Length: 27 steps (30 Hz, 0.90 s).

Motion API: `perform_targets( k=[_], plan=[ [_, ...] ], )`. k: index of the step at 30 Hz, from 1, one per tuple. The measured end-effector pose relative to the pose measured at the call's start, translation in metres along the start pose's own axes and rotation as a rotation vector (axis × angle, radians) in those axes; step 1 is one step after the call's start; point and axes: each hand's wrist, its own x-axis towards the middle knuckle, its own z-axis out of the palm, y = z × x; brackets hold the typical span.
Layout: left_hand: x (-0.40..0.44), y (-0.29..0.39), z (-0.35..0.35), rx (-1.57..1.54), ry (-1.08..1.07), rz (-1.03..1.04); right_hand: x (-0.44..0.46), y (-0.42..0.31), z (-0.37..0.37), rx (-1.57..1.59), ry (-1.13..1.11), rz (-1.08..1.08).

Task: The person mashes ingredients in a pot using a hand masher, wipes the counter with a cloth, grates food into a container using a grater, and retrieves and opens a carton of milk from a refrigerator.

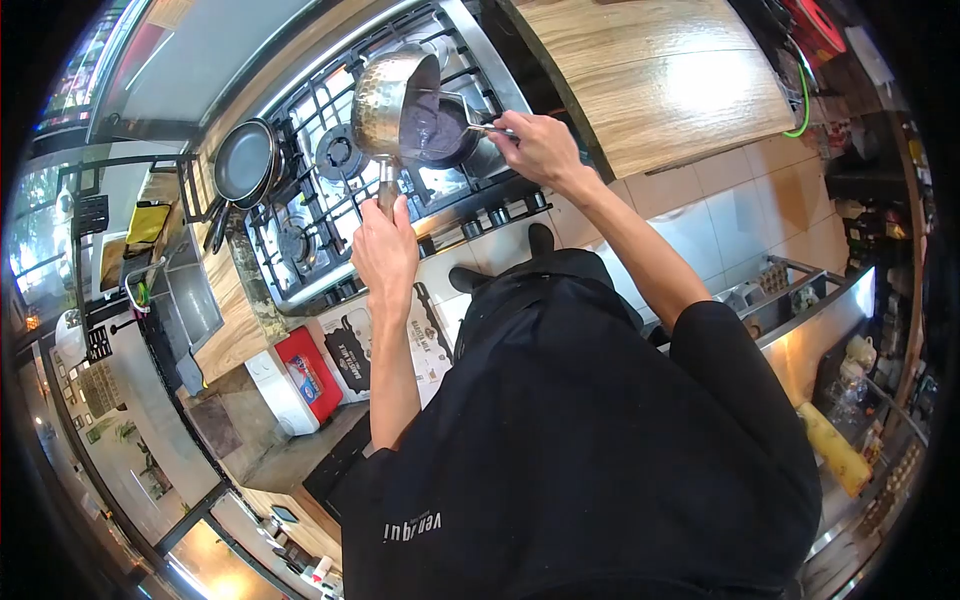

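Note:
My left hand (386, 245) is closed round the handle of a hammered metal saucepan (385, 103), held tilted on its side over the stove. Its mouth faces right and shows a thick purple-grey mixture (425, 125). Just right of the mouth, a dark round pan (455, 145) sits on the stove, partly hidden by the saucepan. Between thumb and fingers, my right hand (542, 148) pinches a thin metal utensil (484, 129) that points toward the mixture. The utensil's working end is too unclear to name.
The gas stove (320, 185) has black grates and front knobs (500, 215). Stacked frying pans (246, 163) stand at its left, near a sink (190, 290). A wooden counter (640, 90) adjoins the stove on the right. A red-and-white box (308, 373) is at lower left.

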Motion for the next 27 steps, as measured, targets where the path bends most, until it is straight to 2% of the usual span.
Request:
perform_targets(
  k=[2,9,14,15,19,24,27],
  plan=[
    [0.002,-0.001,0.0,0.003,-0.001,-0.004,0.002,-0.001,-0.01,-0.11,-0.063,0.013],
    [0.001,-0.001,-0.001,0.047,-0.052,-0.053,0.0,-0.006,0.009,-0.033,0.006,0.033],
    [0.0,-0.005,0.001,0.066,-0.061,-0.055,0.0,-0.011,-0.016,-0.123,-0.101,0.068],
    [-0.001,-0.008,0.004,0.071,-0.038,-0.032,0.002,-0.014,-0.012,-0.098,-0.025,0.038],
    [0.002,-0.007,0.002,0.074,-0.015,-0.011,0.001,-0.013,0.01,-0.079,-0.032,0.056],
    [0.003,-0.009,0.003,0.073,-0.022,-0.01,-0.008,-0.01,-0.014,-0.122,-0.056,0.099],
    [0.002,-0.01,0.006,0.062,-0.004,0.013,0.003,-0.025,-0.011,-0.067,0.038,0.036]
  ],
)
